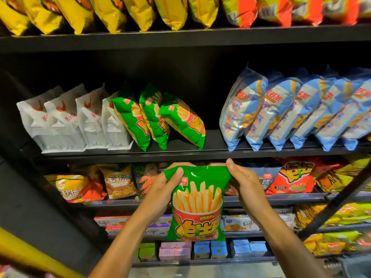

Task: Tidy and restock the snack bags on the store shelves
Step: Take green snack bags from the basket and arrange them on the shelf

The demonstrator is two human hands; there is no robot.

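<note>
A green snack bag [197,205] with fries printed on it hangs upright in front of the shelves, just below the middle shelf [212,152]. My left hand [160,189] pinches its top left corner and my right hand [244,184] pinches its top right corner. On the middle shelf three matching green bags [158,119] lean to the left. A bare gap of shelf lies between them and the blue bags [285,111].
White bags [72,119] stand left of the green ones. Yellow bags [100,13] and orange bags [281,9] fill the top shelf. Lower shelves hold mixed snack bags [118,181] and small boxes [200,250]. A dark diagonal bar [337,199] crosses at the right.
</note>
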